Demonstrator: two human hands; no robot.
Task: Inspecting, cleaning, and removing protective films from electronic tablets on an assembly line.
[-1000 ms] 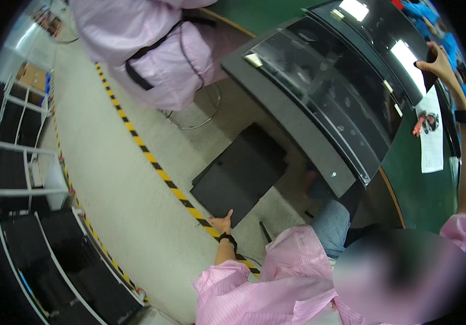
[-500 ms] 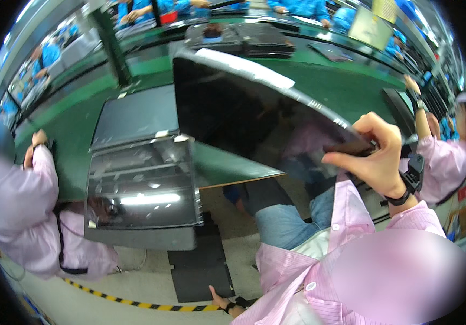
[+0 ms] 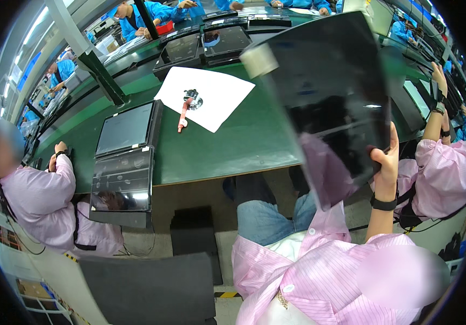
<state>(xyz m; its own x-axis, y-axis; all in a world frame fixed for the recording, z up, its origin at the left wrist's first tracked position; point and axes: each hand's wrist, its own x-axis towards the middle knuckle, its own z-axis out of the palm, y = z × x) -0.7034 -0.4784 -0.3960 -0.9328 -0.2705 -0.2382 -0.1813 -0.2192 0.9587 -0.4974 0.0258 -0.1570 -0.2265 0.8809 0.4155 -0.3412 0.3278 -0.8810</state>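
Note:
My right hand is closed on the lower right edge of a thin, glossy dark display panel, thumb on the near face and fingers partly hidden behind. The panel is raised over the bench and tilted, with a pale tab at its upper left corner. My left hand is out of view. A matte black sheet fills the lower left; what holds or supports it does not show. On the green bench, a white paper sheet carries a small red-handled tool with a dark, silvery round part.
Two dark panels, an upper one and a lower one, lie left, the lower overhanging the bench edge. A black board is below. Trays with panels stand behind. Co-workers sit left and right; a green post rises left.
The display panel has swung up and right in my right hand, uncovering the paper and red-handled tool. My left hand has left view, and a black sheet now shows larger at lower left.

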